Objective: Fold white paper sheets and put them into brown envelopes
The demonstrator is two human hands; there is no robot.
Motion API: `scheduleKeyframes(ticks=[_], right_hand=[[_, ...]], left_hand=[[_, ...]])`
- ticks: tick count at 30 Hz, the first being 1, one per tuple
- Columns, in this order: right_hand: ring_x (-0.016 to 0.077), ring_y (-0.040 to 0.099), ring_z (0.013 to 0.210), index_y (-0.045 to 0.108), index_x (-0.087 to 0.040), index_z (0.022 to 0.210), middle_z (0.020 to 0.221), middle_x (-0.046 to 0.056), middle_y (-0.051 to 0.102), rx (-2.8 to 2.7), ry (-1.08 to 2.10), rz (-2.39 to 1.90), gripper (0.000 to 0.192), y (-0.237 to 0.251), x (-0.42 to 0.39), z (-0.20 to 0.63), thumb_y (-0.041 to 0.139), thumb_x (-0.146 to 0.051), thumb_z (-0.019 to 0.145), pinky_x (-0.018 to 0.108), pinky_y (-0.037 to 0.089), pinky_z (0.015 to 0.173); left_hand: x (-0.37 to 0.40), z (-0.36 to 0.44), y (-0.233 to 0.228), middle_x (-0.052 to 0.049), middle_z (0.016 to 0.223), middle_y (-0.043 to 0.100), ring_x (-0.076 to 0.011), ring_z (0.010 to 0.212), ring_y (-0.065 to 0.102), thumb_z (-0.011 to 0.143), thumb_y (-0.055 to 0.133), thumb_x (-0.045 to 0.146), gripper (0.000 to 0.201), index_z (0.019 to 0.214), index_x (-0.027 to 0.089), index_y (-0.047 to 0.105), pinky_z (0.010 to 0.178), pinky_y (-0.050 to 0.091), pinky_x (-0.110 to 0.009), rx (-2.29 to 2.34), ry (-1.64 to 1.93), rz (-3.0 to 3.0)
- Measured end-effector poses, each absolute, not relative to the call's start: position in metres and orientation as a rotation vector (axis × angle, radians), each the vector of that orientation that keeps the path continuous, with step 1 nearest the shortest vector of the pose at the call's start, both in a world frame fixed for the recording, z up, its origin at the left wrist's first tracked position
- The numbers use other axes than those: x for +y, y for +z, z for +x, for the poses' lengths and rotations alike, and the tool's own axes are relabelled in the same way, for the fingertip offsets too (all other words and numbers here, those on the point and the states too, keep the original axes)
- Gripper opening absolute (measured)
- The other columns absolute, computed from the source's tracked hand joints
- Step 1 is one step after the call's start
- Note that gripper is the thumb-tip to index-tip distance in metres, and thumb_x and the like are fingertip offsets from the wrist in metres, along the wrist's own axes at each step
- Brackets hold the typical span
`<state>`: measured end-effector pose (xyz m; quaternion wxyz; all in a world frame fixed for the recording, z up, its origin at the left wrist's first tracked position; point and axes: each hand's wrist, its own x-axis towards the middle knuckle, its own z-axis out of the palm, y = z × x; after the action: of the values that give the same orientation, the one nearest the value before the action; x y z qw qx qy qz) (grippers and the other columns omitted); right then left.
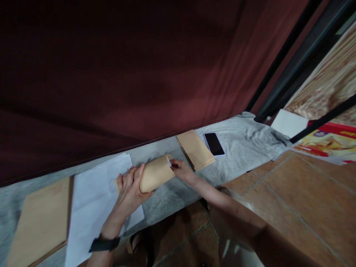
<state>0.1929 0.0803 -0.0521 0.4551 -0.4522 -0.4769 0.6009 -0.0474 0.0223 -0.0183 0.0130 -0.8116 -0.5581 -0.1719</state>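
In the head view, a tan envelope (154, 173) is gripped by the left hand (130, 190), whose fingers (124, 178) are curled round its near end with the thumb pressed across its face. The far, open end of the envelope is met by the right hand (182, 170); its fingertips (172, 163) are pinched narrowly on a white slip (168, 160) showing at the mouth. Beneath the left fingers a sheet of white paper (96, 193) is spread on the grey cloth (241, 142). Just beyond the right fingertips a stack of tan envelopes (195, 149) is laid, with a dark phone (214, 144) beside it. Well outward of the left fingers, another tan stack (41, 220) is seen. A black band (104, 244) is worn on the left wrist.
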Motion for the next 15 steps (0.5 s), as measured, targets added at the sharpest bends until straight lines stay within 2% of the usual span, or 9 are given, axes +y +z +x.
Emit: scheduleKeyframes(ticks=[4, 6, 9, 11, 15], right_hand=[[0.0139, 0.058, 0.068, 0.060, -0.025, 0.087, 0.071, -0.008, 0.059, -1.152, 1.301, -1.123, 0.024, -0.0564, 0.0812, 0.1913, 0.070, -0.018, 0.066, 0.024, 0.045, 0.066], [0.0130, 0.055, 0.064, 0.058, -0.026, 0.099, 0.068, -0.010, 0.055, -1.132, 1.235, -1.187, 0.037, -0.0576, 0.0814, 0.1917, 0.069, -0.016, 0.066, 0.024, 0.043, 0.063], [0.0131, 0.054, 0.061, 0.057, -0.025, 0.114, 0.069, -0.010, 0.056, -1.115, 1.232, -1.267, 0.050, -0.0579, 0.0821, 0.1928, 0.071, -0.016, 0.067, 0.024, 0.040, 0.058], [0.0134, 0.055, 0.062, 0.060, -0.024, 0.110, 0.071, -0.008, 0.059, -1.148, 1.261, -1.276, 0.043, -0.0581, 0.0830, 0.1940, 0.070, -0.017, 0.068, 0.024, 0.040, 0.057], [0.0135, 0.055, 0.063, 0.067, -0.022, 0.088, 0.068, -0.006, 0.061, -1.255, 1.259, -1.284, 0.019, -0.0607, 0.0843, 0.1980, 0.067, -0.017, 0.070, 0.024, 0.039, 0.056]], left_hand=[[0.0222, -0.0470, -0.0170, -0.022, 0.150, 0.043, -0.0412, 0.146, 0.034, 0.077, 0.072, 0.045, 0.106, 0.163, 0.022, 0.015, 0.121, 0.008, -0.064, -1.705, -0.540, -2.533], [0.0223, -0.0470, -0.0169, -0.022, 0.151, 0.042, -0.0411, 0.147, 0.033, 0.078, 0.071, 0.044, 0.106, 0.164, 0.023, 0.014, 0.121, 0.008, -0.065, -1.688, -0.542, -2.531], [0.0229, -0.0472, -0.0171, -0.022, 0.151, 0.042, -0.0414, 0.148, 0.032, 0.078, 0.072, 0.043, 0.105, 0.163, 0.024, 0.014, 0.121, 0.008, -0.065, -1.692, -0.543, -2.519], [0.0232, -0.0473, -0.0171, -0.022, 0.150, 0.043, -0.0413, 0.148, 0.033, 0.077, 0.072, 0.043, 0.105, 0.163, 0.025, 0.015, 0.121, 0.008, -0.065, -1.695, -0.545, -2.520], [0.0233, -0.0472, -0.0166, -0.022, 0.150, 0.044, -0.0411, 0.147, 0.034, 0.077, 0.073, 0.042, 0.105, 0.163, 0.026, 0.015, 0.121, 0.008, -0.065, -1.680, -0.557, -2.524]])
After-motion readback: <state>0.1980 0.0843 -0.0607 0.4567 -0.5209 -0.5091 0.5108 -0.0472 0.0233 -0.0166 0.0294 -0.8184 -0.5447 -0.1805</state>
